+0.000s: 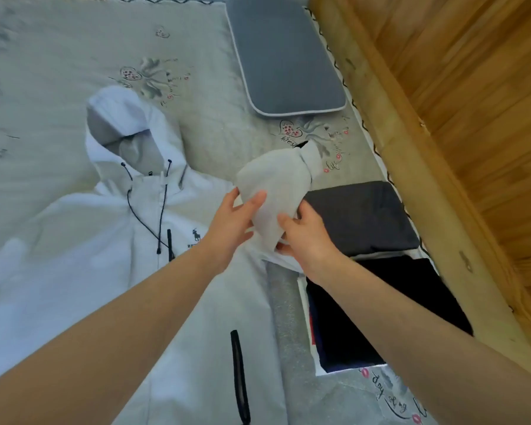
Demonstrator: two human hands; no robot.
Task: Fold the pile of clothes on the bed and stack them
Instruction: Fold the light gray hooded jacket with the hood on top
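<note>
A white hooded jacket [111, 240] with dark drawstrings lies face up, spread across the bed [43, 72]. Its right sleeve [273, 182] is lifted off the bed and bent over. My left hand [230, 228] holds the sleeve from the left with thumb on top. My right hand [307, 237] grips the sleeve's lower part from the right. To the right lie folded clothes: a dark grey piece [365, 216] and a black stack [380, 311] nearer to me.
A grey cushion [282, 56] lies at the far side of the bed. A wooden bed frame [411, 148] runs along the right edge, with wooden floor [488, 87] beyond it.
</note>
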